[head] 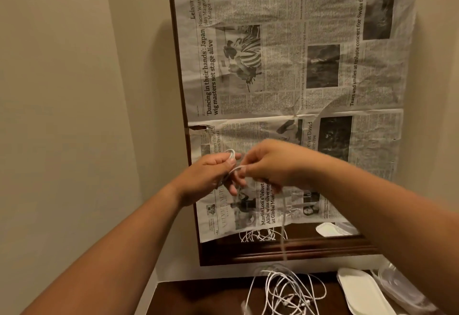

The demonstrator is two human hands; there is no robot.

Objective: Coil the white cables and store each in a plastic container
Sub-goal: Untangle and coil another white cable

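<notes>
The hands are meeting above the counter (pixel 198 294), in front of a newspaper (pixel 285 66) that is hanging over a framed mirror (pixel 298 250) on the wall behind. The left hand (pixel 208 178) is sitting just left of the right hand (pixel 270 165), both touching a cable (pixel 234 169) that is trailing down to a tangle of cables (pixel 285 292) lying on the counter. A lid (pixel 362 292) is lying right of the tangle, with containers (pixel 397 287) just beyond it at the right.

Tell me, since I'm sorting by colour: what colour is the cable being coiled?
White, seen in the head view: the cable loops between both hands.
</notes>
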